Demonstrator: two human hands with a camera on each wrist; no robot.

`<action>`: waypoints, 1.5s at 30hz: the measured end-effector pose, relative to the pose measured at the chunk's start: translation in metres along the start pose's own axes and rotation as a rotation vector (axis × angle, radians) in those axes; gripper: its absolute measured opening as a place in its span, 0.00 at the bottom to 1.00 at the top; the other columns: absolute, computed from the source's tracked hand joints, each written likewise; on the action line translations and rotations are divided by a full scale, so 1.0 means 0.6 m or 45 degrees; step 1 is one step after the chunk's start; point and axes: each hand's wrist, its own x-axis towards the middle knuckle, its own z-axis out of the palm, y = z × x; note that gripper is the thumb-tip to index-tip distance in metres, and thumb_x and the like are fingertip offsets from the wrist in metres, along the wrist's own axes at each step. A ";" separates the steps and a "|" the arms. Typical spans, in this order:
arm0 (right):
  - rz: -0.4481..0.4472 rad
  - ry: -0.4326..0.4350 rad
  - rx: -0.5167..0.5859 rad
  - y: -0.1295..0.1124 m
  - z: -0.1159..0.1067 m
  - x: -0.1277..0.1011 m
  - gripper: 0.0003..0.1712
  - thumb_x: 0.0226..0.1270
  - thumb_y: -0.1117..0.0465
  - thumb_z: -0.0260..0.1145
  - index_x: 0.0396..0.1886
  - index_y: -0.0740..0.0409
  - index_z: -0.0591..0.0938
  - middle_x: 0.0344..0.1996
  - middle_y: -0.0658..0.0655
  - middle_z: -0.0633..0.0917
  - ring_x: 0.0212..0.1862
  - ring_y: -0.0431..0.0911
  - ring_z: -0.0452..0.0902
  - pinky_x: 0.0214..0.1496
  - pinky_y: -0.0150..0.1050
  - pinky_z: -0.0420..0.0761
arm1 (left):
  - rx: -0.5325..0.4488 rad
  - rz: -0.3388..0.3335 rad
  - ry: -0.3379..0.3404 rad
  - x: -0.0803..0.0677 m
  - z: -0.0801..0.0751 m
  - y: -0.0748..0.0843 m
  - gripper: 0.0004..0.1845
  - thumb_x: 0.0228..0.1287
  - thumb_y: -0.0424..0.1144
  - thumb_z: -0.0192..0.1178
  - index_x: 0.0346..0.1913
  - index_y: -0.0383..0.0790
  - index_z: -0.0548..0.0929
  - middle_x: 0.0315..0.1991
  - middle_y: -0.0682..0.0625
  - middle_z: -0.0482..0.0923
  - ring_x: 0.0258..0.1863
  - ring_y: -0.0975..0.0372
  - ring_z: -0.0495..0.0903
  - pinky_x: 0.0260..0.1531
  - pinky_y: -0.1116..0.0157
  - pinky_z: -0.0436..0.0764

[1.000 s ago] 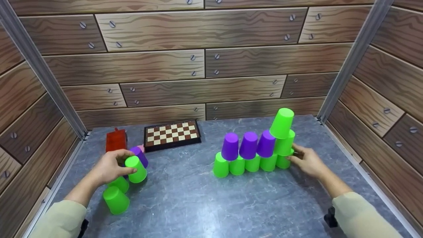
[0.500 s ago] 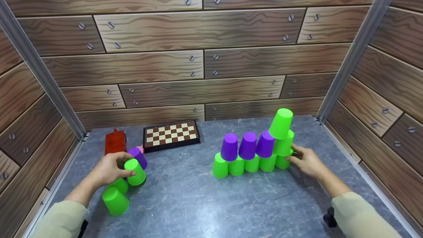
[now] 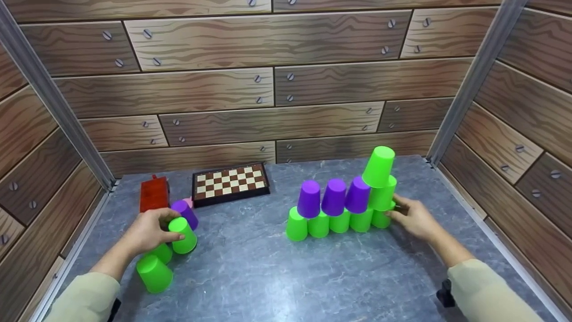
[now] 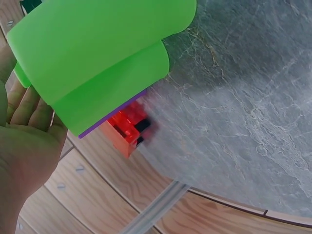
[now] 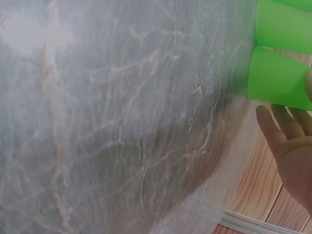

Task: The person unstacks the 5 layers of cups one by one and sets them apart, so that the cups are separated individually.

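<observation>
Over the last second little changes: your left hand (image 3: 149,230) keeps its fingers curled round the green cup (image 3: 183,235) at the bench's 8 o'clock, while your right hand (image 3: 413,218), fingers relaxed, stays against the stacked cups (image 3: 344,203) at 3 o'clock.

A grey marbled bench (image 3: 268,277) is carrying everything. A chessboard (image 3: 230,182) is lying near its back edge, with a red block (image 3: 153,194) sitting just left of it. A row of five upturned green cups (image 3: 333,222) is standing right of centre. Two more green cups (image 3: 155,267) are resting near the front left, beside a purple cup (image 3: 187,213).
</observation>
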 end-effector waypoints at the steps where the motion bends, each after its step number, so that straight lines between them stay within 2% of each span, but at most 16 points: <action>1: 0.000 0.000 -0.001 0.000 0.000 0.000 0.36 0.75 0.66 0.71 0.76 0.73 0.69 0.65 0.77 0.78 0.61 0.67 0.82 0.65 0.59 0.80 | 0.005 -0.002 0.000 0.000 0.001 -0.001 0.30 0.55 0.39 0.83 0.58 0.28 0.85 0.49 0.41 0.88 0.48 0.50 0.86 0.51 0.49 0.87; 7: 0.007 -0.004 -0.012 -0.001 -0.001 0.002 0.36 0.75 0.66 0.70 0.76 0.72 0.68 0.66 0.77 0.78 0.61 0.67 0.81 0.66 0.60 0.79 | 0.029 -0.016 0.003 -0.004 0.002 -0.005 0.29 0.55 0.39 0.83 0.56 0.29 0.85 0.47 0.43 0.88 0.46 0.52 0.85 0.49 0.49 0.87; 14: -0.013 -0.010 0.042 -0.004 0.000 0.005 0.37 0.75 0.66 0.70 0.76 0.75 0.67 0.68 0.78 0.75 0.62 0.68 0.81 0.63 0.49 0.82 | 0.041 -0.030 0.012 -0.005 0.003 -0.009 0.29 0.55 0.40 0.83 0.56 0.30 0.85 0.46 0.44 0.88 0.46 0.52 0.86 0.49 0.49 0.87; 18: -0.017 -0.005 0.038 -0.003 0.000 0.007 0.36 0.75 0.67 0.70 0.76 0.75 0.67 0.67 0.77 0.76 0.62 0.67 0.81 0.63 0.47 0.82 | 0.044 -0.055 0.025 -0.004 0.005 -0.012 0.28 0.56 0.40 0.83 0.56 0.31 0.86 0.46 0.44 0.88 0.45 0.52 0.85 0.49 0.49 0.87; 24: -0.017 -0.009 0.048 -0.003 -0.001 0.007 0.36 0.74 0.68 0.70 0.76 0.75 0.67 0.67 0.78 0.76 0.63 0.68 0.80 0.65 0.51 0.81 | 0.043 -0.059 0.058 -0.004 0.010 -0.016 0.29 0.56 0.41 0.83 0.57 0.31 0.85 0.47 0.43 0.88 0.46 0.51 0.86 0.51 0.47 0.86; 31: -0.033 0.003 0.018 -0.001 0.000 0.004 0.36 0.74 0.68 0.71 0.76 0.75 0.68 0.65 0.78 0.77 0.61 0.68 0.81 0.64 0.56 0.81 | 0.025 -0.048 0.062 -0.010 0.006 -0.007 0.35 0.57 0.41 0.83 0.63 0.28 0.82 0.54 0.36 0.86 0.52 0.45 0.86 0.55 0.44 0.85; 35: -0.037 0.010 0.015 -0.001 0.001 0.003 0.36 0.73 0.68 0.71 0.75 0.75 0.69 0.64 0.78 0.78 0.60 0.67 0.82 0.64 0.54 0.82 | 0.021 -0.012 0.081 -0.014 -0.009 0.012 0.35 0.59 0.42 0.81 0.65 0.27 0.80 0.57 0.33 0.85 0.55 0.41 0.85 0.56 0.43 0.84; 38: -0.032 0.007 0.014 0.001 0.001 0.003 0.35 0.74 0.67 0.71 0.75 0.74 0.69 0.65 0.77 0.78 0.61 0.66 0.82 0.64 0.52 0.82 | 0.030 0.052 0.126 -0.013 -0.024 0.035 0.35 0.61 0.42 0.80 0.66 0.28 0.80 0.57 0.32 0.85 0.55 0.40 0.85 0.56 0.43 0.85; 41: -0.022 0.008 0.010 0.002 0.001 0.002 0.35 0.74 0.67 0.71 0.75 0.73 0.70 0.65 0.76 0.78 0.61 0.66 0.82 0.64 0.53 0.81 | 0.057 0.135 0.198 -0.006 -0.035 0.070 0.34 0.61 0.43 0.80 0.65 0.30 0.81 0.56 0.34 0.86 0.51 0.43 0.86 0.52 0.45 0.86; 45: -0.012 0.007 0.004 0.003 0.000 0.000 0.35 0.74 0.68 0.71 0.75 0.74 0.69 0.65 0.77 0.78 0.61 0.67 0.82 0.65 0.57 0.80 | 0.054 0.247 0.274 0.021 -0.035 0.128 0.32 0.60 0.44 0.81 0.63 0.33 0.84 0.56 0.37 0.87 0.51 0.45 0.87 0.53 0.46 0.86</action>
